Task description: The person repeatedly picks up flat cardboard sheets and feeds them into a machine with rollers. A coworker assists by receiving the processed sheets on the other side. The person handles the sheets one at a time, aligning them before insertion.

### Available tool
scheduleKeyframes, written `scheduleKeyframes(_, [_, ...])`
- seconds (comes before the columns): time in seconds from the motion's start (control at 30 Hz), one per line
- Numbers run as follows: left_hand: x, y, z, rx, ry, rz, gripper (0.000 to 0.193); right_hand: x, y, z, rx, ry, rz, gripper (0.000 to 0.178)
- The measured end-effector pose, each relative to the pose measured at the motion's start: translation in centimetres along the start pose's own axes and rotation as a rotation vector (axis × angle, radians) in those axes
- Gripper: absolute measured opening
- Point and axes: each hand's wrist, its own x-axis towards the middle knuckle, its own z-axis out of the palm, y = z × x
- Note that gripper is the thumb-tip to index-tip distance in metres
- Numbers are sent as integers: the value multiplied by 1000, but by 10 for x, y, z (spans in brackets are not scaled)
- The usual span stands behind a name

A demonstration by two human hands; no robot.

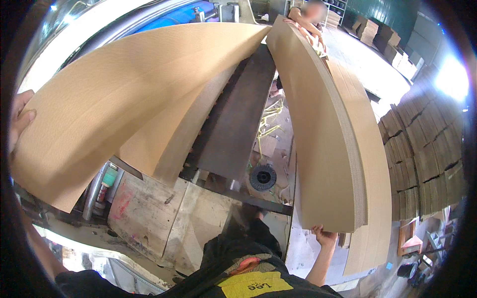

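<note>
At the far left edge, my left hand [22,119] grips the end of a long brown cardboard sheet [134,84], which bows up and away across the view. Below that sheet lie more cardboard sheets [184,116], partly hidden by it. My right hand [325,235] is closed on the near lower edge of a thick stack of cardboard sheets [318,129] standing on edge at the right. Its fingertips are partly hidden by the stack. A co-worker [308,22] leans with both arms at the far end of this stack.
A dark metal plate [233,114] runs between the two lots of cardboard. Beyond it, a black spool [263,177] and yellow strapping [271,119] lie low down. Metal rollers [97,191] stand at left. Tall bundles of cardboard [422,154] are piled at the right.
</note>
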Motion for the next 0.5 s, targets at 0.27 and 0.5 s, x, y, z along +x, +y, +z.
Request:
scheduleKeyframes(0.27, [1,-10,1,0,10,-9,22,4,-7,-2,-30,6,-46,62])
scheduleKeyframes(0.5, [1,-5,6,-13,12,4,23,0,-5,6,47,108,18,63])
